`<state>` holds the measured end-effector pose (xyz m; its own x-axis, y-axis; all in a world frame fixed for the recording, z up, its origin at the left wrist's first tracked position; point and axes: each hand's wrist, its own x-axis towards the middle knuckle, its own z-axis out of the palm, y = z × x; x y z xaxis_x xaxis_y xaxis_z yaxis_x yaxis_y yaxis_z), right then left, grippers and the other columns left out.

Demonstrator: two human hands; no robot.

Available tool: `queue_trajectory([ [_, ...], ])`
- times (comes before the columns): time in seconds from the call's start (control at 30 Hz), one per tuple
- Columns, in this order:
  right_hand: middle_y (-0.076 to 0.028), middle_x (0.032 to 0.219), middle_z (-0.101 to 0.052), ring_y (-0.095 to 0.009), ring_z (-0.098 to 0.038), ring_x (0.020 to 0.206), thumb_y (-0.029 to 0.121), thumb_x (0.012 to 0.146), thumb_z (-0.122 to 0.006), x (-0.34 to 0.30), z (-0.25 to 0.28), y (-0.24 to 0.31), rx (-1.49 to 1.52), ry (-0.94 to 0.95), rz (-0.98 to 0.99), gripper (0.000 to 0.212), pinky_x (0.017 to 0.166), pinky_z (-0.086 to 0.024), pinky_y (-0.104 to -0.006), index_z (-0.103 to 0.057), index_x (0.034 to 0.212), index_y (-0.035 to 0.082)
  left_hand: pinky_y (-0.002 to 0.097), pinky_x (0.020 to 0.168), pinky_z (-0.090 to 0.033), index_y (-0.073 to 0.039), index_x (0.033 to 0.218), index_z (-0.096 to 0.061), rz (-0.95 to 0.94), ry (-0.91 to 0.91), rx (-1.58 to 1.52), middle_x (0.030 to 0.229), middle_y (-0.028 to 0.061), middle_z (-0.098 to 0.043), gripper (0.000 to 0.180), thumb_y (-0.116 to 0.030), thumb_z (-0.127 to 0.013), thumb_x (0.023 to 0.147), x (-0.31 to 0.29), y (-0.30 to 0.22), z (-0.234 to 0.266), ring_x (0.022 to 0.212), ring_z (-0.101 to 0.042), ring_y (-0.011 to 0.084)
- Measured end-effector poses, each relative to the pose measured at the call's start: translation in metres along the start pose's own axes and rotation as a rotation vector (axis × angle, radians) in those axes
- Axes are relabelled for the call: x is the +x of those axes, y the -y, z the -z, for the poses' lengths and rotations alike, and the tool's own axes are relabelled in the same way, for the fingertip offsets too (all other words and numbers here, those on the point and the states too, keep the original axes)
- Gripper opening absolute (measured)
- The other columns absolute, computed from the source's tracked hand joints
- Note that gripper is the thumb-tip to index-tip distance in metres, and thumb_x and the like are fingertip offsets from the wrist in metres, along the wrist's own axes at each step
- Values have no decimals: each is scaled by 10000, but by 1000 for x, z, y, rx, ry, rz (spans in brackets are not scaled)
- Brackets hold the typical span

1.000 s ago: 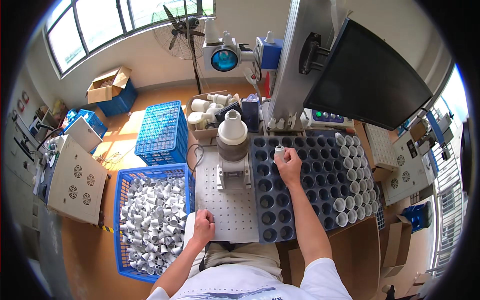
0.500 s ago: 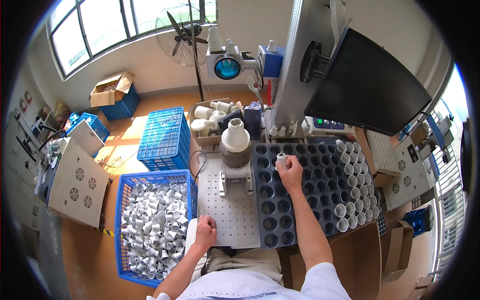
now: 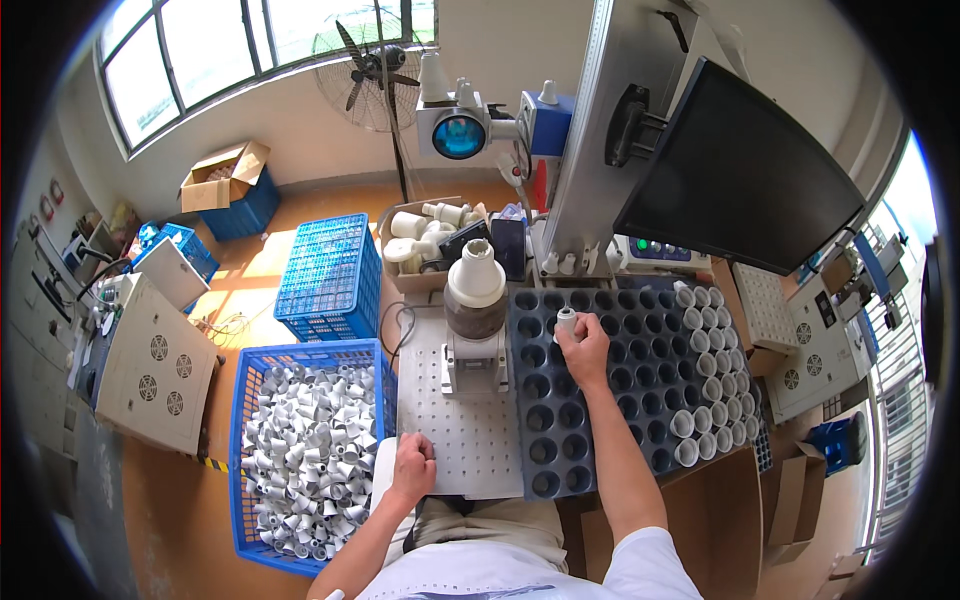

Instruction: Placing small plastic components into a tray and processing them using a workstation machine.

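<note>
Over the dark cavity tray [image 3: 600,400], upper row, the right hand [image 3: 585,350] pinches a small white plastic cap [image 3: 566,322] w/ fingertips closed round it, held just above a pocket, not yet seated as far as I can tell. Left hand [image 3: 412,468] rests curled on the near edge of the perforated white plate [image 3: 455,430] on the worktop; holds nothing visible.

Handling, judged: cap looks light, stiff, smooth plastic, hollow; prob. slippery but not fragile. Best taken by the side wall w/ thumb + two fingers, as now.

Containers: tray mostly empty pockets; right-hand columns filled w/ white caps [image 3: 710,370] standing open end up. Blue crate [image 3: 245,420] at the person's left is heaped w/ loose white caps. A second blue crate [image 3: 330,275] behind it sits upturned, contents not seen. Cardboard box [image 3: 420,245] behind the fixture [image 3: 475,300] holds bigger white parts, jumbled.
</note>
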<state>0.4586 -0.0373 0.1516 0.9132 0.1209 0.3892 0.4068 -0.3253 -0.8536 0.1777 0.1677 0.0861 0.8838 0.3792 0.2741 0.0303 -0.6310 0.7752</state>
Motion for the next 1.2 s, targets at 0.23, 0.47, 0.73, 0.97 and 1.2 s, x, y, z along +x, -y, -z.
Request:
queue_trajectory([
  [0.23, -45, 708, -508, -188, -507, 678, 167, 750, -728, 1, -2, -6, 38, -20, 53, 258, 675, -450, -319, -535, 818, 11, 399, 622, -377, -25, 670, -446, -53, -5, 6, 656, 126, -464, 135, 72, -426, 579, 0, 1, 1, 690, -439, 318],
  [0.47, -53, 781, -562, -154, -504, 692, 161, 749, -734, 0, -1, -2, -2, -5, 19, 283, 668, -443, -295, -492, 785, 19, 399, 624, -382, -12, 626, -423, -32, 4, 23, 683, 126, -459, 138, 101, -476, 566, 0, -1, 2, 709, -440, 318],
  [0.73, -30, 694, -486, -167, -495, 663, 169, 745, -729, -1, 0, -1, 13, -11, 7, 264, 660, -444, -306, -571, 875, 4, 402, 624, -383, -10, 614, -418, -22, 5, 12, 687, 125, -460, 135, 96, -481, 560, 0, 0, 1, 713, -444, 319],
  [0.97, -28, 701, -492, -160, -499, 670, 174, 748, -728, 0, -2, -6, 35, -12, 25, 265, 664, -448, -307, -575, 885, 7, 406, 615, -376, -17, 599, -409, -43, -7, 0, 683, 123, -450, 143, 101, -480, 560, -1, 0, 1, 707, -437, 319],
  [1.2, -14, 695, -486, -138, -480, 661, 183, 765, -744, 6, -1, -15, 124, -44, 31, 275, 654, -436, -296, -523, 778, 20, 378, 794, -450, 37, 766, -559, 48, -112, -151, 790, 198, -609, 209, 46, -400, 630, 94, -16, 35, 827, -584, 351],
])
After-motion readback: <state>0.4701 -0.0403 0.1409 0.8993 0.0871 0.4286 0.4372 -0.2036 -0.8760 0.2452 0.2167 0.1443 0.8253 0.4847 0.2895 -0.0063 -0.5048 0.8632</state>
